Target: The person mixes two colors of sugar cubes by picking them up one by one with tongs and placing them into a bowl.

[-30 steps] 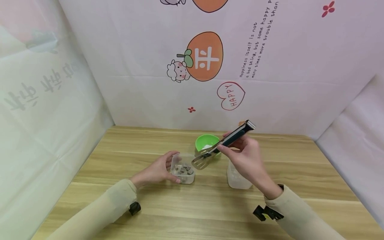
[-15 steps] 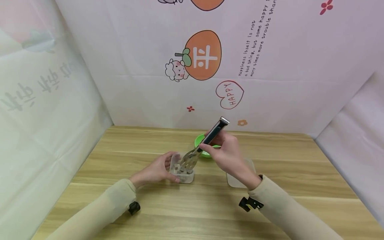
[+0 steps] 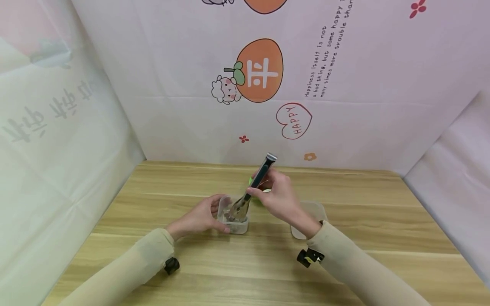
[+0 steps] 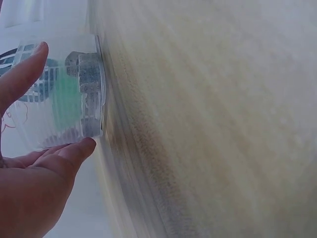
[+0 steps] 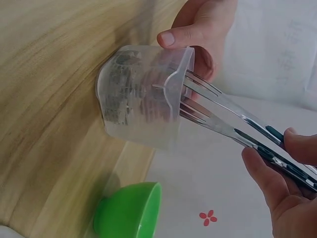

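My left hand (image 3: 200, 216) holds a clear plastic container (image 3: 239, 228) on the table, thumb on the near side and fingers on the far side. Small grey cubes (image 4: 90, 74) lie at its bottom, visible through the ribbed wall in the left wrist view. In my right hand (image 3: 281, 197) is a pair of metal tongs (image 3: 261, 173) with dark grips and slotted, fork-like ends. Those ends reach down through the container's open top, their two arms apart in the right wrist view. Whether they touch a cube cannot be made out.
A green bowl (image 5: 129, 213) stands behind the container, mostly hidden by my right hand in the head view. To the right, partly under my right forearm, lies a translucent plastic container or lid (image 3: 315, 210). Printed cloth (image 3: 183, 127) walls in the wooden table (image 3: 229, 272).
My right hand has moved left and brought the tongs from above the container's right side, near the green bowl, down into it. The tongs now stand steeper. My left hand has stayed put.
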The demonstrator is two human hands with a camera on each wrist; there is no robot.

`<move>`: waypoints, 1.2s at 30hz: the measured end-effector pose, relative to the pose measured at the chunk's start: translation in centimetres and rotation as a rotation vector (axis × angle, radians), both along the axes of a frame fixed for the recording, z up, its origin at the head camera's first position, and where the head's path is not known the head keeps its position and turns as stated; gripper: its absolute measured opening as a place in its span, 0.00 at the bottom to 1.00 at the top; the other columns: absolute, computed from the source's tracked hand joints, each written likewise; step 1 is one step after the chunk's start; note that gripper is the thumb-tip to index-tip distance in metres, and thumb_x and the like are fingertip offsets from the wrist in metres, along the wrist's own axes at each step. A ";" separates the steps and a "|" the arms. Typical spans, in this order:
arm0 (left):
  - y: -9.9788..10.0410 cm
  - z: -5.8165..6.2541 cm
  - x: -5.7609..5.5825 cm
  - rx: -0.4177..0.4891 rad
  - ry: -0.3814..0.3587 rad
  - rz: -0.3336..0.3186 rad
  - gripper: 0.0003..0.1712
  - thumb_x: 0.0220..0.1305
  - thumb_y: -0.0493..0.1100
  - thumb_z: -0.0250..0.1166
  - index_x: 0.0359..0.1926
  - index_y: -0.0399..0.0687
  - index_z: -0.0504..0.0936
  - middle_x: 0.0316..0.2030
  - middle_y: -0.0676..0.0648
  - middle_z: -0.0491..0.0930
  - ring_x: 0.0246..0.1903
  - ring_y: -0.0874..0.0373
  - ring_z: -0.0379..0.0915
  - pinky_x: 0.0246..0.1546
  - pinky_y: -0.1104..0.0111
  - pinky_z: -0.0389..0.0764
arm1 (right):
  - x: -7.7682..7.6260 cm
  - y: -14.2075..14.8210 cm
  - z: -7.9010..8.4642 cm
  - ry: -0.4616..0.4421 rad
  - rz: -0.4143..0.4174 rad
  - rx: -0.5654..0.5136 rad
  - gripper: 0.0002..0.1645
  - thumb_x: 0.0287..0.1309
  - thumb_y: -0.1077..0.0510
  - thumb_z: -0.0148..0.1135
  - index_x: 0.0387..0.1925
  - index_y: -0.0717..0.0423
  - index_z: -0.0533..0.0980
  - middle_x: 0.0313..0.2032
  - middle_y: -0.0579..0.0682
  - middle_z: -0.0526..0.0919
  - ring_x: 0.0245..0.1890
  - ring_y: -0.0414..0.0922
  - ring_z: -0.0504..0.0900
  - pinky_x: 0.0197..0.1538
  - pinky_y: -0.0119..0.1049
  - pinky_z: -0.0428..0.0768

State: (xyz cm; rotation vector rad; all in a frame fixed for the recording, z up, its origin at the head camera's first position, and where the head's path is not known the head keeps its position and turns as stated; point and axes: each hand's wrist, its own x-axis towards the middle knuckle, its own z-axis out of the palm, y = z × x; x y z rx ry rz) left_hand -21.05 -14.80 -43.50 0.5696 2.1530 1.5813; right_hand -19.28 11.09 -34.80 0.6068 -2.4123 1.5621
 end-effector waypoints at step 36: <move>0.0 -0.1 -0.1 0.008 -0.013 -0.010 0.58 0.54 0.34 0.83 0.79 0.31 0.58 0.73 0.33 0.68 0.72 0.39 0.65 0.72 0.50 0.70 | -0.5 -0.4 -2.6 -0.024 -0.030 -0.069 0.14 0.57 0.72 0.76 0.42 0.61 0.81 0.35 0.53 0.86 0.32 0.47 0.88 0.31 0.34 0.85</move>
